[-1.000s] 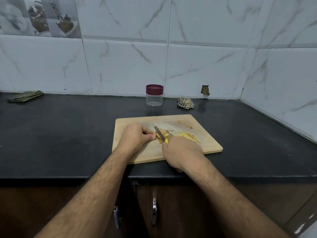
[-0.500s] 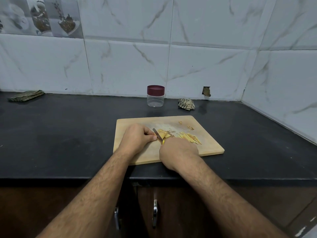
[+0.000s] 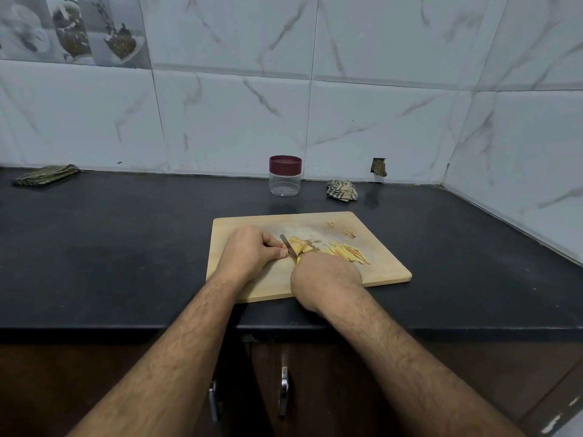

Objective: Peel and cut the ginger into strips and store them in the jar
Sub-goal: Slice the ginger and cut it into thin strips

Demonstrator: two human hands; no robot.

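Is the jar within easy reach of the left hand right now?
Probably yes: bare countertop lies between the cutting board and the jar, but the left hand is steadying ginger.

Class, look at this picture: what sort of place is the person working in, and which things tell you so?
Most likely a home kitchen. A dark stone countertop runs along a marble-tiled wall, a wooden cutting board carries cut ginger strips, and cupboard doors with metal handles sit below.
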